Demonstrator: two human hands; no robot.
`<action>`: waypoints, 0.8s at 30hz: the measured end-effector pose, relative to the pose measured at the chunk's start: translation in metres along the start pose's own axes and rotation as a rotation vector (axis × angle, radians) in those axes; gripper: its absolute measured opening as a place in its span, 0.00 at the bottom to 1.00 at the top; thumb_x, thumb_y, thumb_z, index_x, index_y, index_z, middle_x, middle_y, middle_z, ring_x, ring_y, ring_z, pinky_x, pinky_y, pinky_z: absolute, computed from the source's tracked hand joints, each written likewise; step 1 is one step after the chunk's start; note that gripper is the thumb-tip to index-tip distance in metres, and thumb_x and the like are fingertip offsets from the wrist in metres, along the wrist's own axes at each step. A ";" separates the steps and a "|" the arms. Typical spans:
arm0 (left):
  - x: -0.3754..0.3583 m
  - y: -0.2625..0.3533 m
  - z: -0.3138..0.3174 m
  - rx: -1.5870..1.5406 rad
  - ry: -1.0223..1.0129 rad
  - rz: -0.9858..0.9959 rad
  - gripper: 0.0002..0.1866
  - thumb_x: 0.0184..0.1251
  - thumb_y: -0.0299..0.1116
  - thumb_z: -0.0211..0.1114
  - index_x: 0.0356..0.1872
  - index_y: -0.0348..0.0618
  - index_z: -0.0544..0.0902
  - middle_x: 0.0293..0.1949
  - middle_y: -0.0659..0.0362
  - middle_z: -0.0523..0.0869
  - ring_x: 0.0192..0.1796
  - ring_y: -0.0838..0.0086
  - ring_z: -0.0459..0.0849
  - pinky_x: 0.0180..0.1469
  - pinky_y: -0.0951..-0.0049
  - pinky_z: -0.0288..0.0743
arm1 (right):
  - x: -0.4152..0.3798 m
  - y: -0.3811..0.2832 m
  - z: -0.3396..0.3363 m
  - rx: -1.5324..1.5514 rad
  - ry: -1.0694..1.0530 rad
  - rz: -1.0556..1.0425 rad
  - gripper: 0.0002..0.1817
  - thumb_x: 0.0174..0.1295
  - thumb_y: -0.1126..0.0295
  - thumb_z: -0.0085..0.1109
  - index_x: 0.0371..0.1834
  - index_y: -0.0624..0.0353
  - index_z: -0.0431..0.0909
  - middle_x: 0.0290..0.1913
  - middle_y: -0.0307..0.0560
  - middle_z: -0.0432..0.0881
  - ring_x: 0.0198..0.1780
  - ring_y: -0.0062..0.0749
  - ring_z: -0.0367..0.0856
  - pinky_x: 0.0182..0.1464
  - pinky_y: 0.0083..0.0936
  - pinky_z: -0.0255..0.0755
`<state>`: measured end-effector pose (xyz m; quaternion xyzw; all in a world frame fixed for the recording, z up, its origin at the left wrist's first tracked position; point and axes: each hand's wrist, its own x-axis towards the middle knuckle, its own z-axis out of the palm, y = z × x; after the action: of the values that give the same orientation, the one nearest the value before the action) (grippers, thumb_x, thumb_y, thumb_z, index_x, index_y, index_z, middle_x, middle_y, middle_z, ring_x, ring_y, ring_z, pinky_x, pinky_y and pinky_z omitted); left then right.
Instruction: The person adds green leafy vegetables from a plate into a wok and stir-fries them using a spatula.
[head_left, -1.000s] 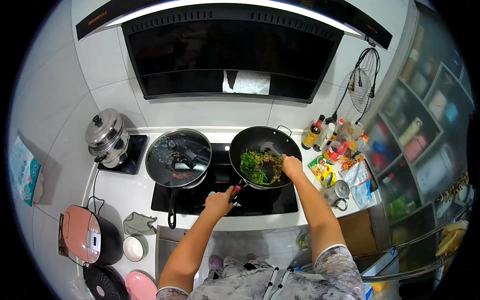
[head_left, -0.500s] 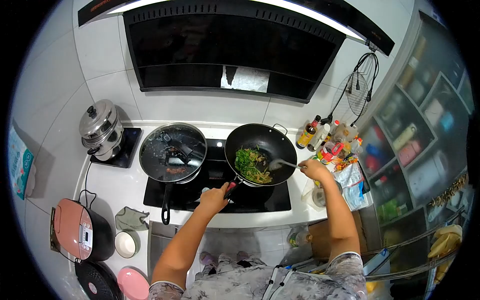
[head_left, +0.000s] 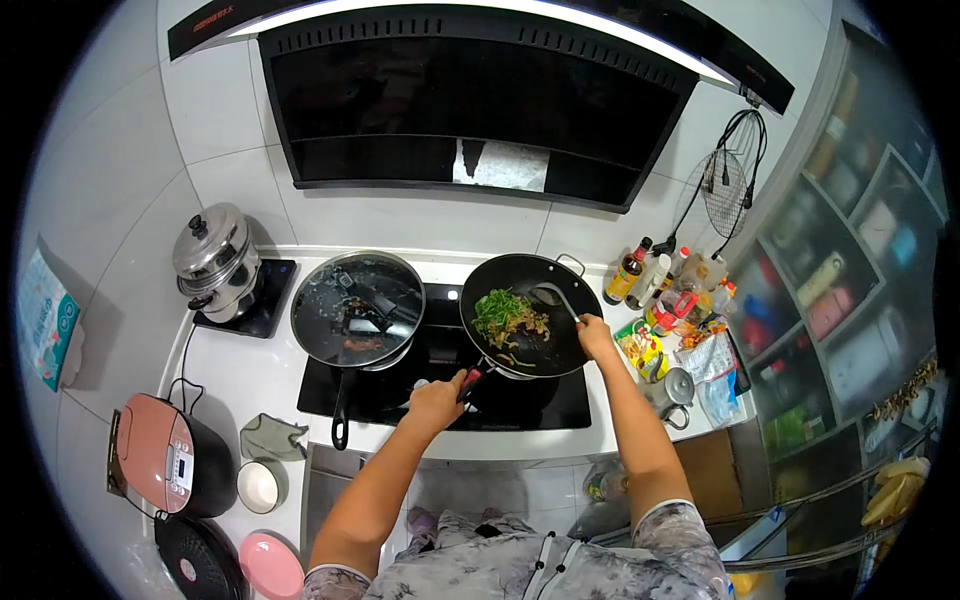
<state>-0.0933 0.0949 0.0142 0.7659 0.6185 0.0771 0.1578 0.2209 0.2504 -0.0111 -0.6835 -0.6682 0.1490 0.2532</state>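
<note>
My left hand [head_left: 437,402] is wrapped round the black and red handle [head_left: 473,381] of a black wok [head_left: 562,338] on the right burner. Chopped green leaves with brownish pieces, cooked greens [head_left: 508,316], lie heaped in the wok's left half. My right hand [head_left: 596,338], at the wok's right rim, is closed on the handle of a metal ladle [head_left: 550,293]. The ladle's rounded head rests inside the wok, right of the greens and close to the far wall. A few bits lie apart near the front of the pan.
A lidded frying pan [head_left: 358,310] occupies the left of the black cooktop [head_left: 440,340]. Sauce bottles [head_left: 627,272] and a lidded metal pot [head_left: 677,386] stand at right. A steamer pot [head_left: 213,255], rice cooker [head_left: 150,450] and white bowl [head_left: 259,487] are at left.
The ladle has moved toward the wok's far wall, and my right hand has shifted left to the rim. The greens sit higher and further left in the wok. My left hand keeps its hold.
</note>
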 end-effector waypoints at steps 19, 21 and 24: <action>-0.003 0.005 -0.008 0.005 -0.001 -0.007 0.32 0.51 0.37 0.64 0.61 0.53 0.68 0.31 0.50 0.84 0.34 0.58 0.84 0.37 0.60 0.77 | -0.060 -0.023 -0.076 -0.036 -0.505 -0.136 0.13 0.60 0.66 0.52 0.46 0.53 0.80 0.24 0.45 0.79 0.22 0.33 0.76 0.24 0.29 0.70; -0.002 0.003 -0.005 0.017 0.009 -0.004 0.32 0.50 0.37 0.64 0.61 0.54 0.68 0.31 0.50 0.84 0.35 0.58 0.84 0.37 0.61 0.77 | -0.062 -0.023 -0.057 -0.156 -0.354 -0.368 0.13 0.58 0.66 0.51 0.44 0.53 0.80 0.28 0.52 0.82 0.27 0.42 0.82 0.30 0.35 0.75; 0.000 0.001 -0.002 0.013 -0.002 -0.006 0.32 0.50 0.38 0.64 0.62 0.54 0.68 0.31 0.50 0.84 0.34 0.59 0.84 0.36 0.60 0.77 | -0.067 -0.056 -0.047 -0.404 -0.224 -0.175 0.13 0.56 0.66 0.51 0.42 0.53 0.81 0.35 0.59 0.81 0.38 0.53 0.81 0.42 0.43 0.74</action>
<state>-0.0926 0.0951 0.0164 0.7650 0.6212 0.0717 0.1539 0.1955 0.1764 0.0492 -0.6391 -0.7649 0.0649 0.0477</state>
